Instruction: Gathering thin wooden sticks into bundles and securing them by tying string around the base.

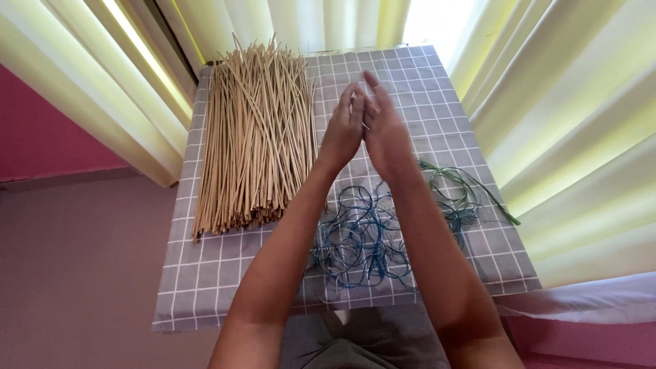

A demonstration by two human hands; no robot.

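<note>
While pressed together, hands [365, 126] above cloth [205, 273]

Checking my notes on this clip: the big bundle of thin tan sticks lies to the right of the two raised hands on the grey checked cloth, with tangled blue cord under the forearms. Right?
Not quite. The head view shows the bundle of thin tan sticks left of the raised left hand and right hand. The grey checked cloth and tangled blue cord are as stated.

Backlit pale curtains [560, 102], pink wall [41, 137]
</note>
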